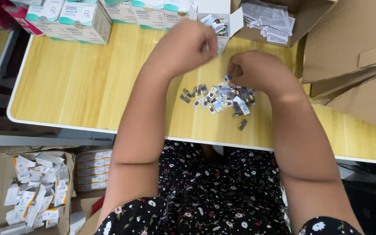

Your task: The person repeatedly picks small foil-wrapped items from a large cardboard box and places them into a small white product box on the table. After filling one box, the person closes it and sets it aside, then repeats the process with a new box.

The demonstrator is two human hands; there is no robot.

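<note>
Left hand (187, 45) hovering curled by open white box (217, 21), grip contents unclear, blurred. Right hand (257, 72) fingers pinching small blister packet (227, 78) above packet pile (220, 99) on desk (88, 91).

A pale wooden desk (88, 91) with a white rim carries a loose heap of small blister packs (220, 99) near its front edge. Behind the heap stands an open white carton (220, 24), apparently filled with more packs. Left of that carton, white-and-teal medicine boxes (85, 19) line the back edge. Right of the heap lie brown cardboard boxes (353, 65).
</note>
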